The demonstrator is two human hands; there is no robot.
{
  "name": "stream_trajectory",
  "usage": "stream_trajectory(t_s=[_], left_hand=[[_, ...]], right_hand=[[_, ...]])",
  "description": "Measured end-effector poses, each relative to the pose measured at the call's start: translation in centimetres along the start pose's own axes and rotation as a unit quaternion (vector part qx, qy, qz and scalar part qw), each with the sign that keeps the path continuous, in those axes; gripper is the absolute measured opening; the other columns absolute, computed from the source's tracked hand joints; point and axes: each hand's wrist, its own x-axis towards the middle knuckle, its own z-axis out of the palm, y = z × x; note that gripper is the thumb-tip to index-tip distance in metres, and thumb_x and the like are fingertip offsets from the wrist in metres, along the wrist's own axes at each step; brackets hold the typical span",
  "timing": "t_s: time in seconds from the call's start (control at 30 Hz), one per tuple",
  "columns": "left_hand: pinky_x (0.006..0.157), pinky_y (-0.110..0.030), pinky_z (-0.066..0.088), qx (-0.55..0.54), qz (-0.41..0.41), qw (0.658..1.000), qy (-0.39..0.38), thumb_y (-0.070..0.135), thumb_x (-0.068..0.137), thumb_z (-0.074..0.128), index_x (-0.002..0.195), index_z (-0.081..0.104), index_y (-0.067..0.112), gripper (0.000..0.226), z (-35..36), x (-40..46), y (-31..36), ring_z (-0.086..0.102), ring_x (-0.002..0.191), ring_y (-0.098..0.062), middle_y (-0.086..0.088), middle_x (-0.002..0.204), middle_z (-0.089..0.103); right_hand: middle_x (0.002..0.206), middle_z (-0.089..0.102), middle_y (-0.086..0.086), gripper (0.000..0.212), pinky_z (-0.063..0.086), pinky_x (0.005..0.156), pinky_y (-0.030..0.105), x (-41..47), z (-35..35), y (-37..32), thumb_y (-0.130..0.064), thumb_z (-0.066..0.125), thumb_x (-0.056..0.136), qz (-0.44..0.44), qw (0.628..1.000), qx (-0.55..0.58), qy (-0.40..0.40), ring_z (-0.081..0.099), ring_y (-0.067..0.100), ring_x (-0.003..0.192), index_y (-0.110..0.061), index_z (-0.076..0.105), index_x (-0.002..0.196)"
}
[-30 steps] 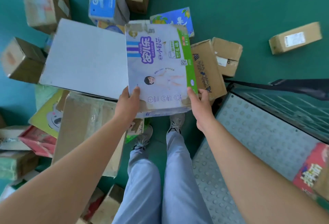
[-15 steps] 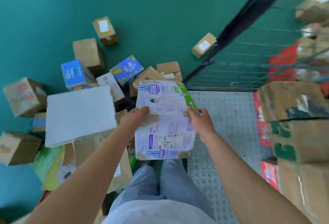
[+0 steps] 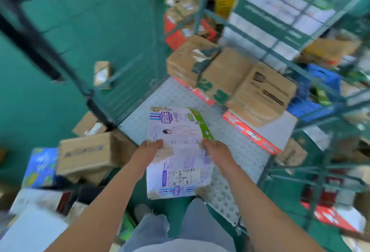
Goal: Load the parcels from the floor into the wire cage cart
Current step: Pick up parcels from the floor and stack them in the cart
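I hold a white diaper carton (image 3: 180,151) with purple lettering and a green stripe between both hands, in front of my body. My left hand (image 3: 149,149) grips its left edge and my right hand (image 3: 215,150) grips its right edge. The carton hangs over the front edge of the wire cage cart's studded grey floor (image 3: 172,99). Inside the cart, brown cardboard boxes (image 3: 230,77) lie stacked on flat red cartons (image 3: 252,133) at the back right. Green wire walls (image 3: 312,83) enclose the cart on the right and behind.
Loose parcels lie on the green floor to my left: a brown box (image 3: 86,151), a blue printed box (image 3: 40,167), a white flat box (image 3: 34,229) and a small box (image 3: 102,73) farther off. More cartons show behind the cage wire. My legs stand at the cart's front.
My view has swung right and up from the floor pile to the cart. The carton, held in both hands throughout, now hangs over the cart floor.
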Motion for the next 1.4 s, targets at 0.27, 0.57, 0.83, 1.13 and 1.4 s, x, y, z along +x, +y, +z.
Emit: stream_trajectory(t_s=[0.27, 0.57, 0.83, 1.13, 1.4], left_hand=[[0.082, -0.040, 0.060, 0.181, -0.009, 0.971, -0.154, 0.058, 0.086, 0.067, 0.129, 0.063, 0.024, 0.055, 21.9, 3.1, 3.6, 0.076, 0.096, -0.022, 0.000, 0.110, 0.078], [0.084, -0.048, 0.054, 0.289, -0.057, 0.927, -0.234, 0.050, 0.091, 0.068, 0.113, 0.055, 0.030, 0.032, 44.0, 5.5, 8.5, 0.057, 0.109, -0.016, 0.007, 0.119, 0.062], [0.080, -0.050, 0.063, 0.338, -0.048, 0.910, -0.235, 0.041, 0.094, 0.069, 0.116, 0.057, 0.033, 0.026, 54.7, 12.2, 11.3, 0.064, 0.104, -0.020, 0.004, 0.118, 0.067], [0.072, -0.033, 0.059, 0.414, 0.024, 0.876, -0.246, 0.040, 0.097, 0.059, 0.115, 0.055, 0.047, 0.020, 56.4, 12.3, 10.4, 0.064, 0.095, -0.010, 0.013, 0.111, 0.066], [0.081, -0.039, 0.058, 0.408, 0.090, 0.875, -0.244, 0.029, 0.100, 0.059, 0.114, 0.059, 0.049, 0.024, 59.2, 15.5, 15.4, 0.073, 0.087, -0.016, 0.014, 0.093, 0.076]], right_hand=[[0.108, 0.052, -0.007, 0.024, 0.054, 0.086, 0.043, 1.2, -19.1, 9.5, -0.055, 0.057, 0.099, 0.182, 0.970, 0.161, -0.014, 0.046, 0.023, 0.111, -0.034, 0.059, 0.109], [0.111, 0.061, 0.011, 0.032, 0.061, 0.084, 0.045, 7.7, -30.2, 18.8, -0.040, 0.068, 0.092, 0.205, 0.909, 0.321, 0.171, 0.061, 0.022, 0.092, -0.023, 0.058, 0.117], [0.094, 0.065, 0.000, 0.030, 0.060, 0.082, 0.054, 16.2, -36.9, 21.2, -0.040, 0.072, 0.091, 0.164, 0.902, 0.298, 0.266, 0.066, 0.026, 0.083, -0.024, 0.057, 0.111], [0.093, 0.070, 0.000, 0.037, 0.063, 0.070, 0.050, 16.2, -35.4, 24.1, -0.066, 0.067, 0.080, 0.177, 0.901, 0.261, 0.299, 0.070, 0.022, 0.078, -0.037, 0.056, 0.099], [0.083, 0.073, -0.010, 0.020, 0.064, 0.062, 0.042, 19.2, -35.0, 21.1, -0.050, 0.068, 0.091, 0.146, 0.889, 0.288, 0.324, 0.072, 0.012, 0.070, -0.033, 0.066, 0.102]])
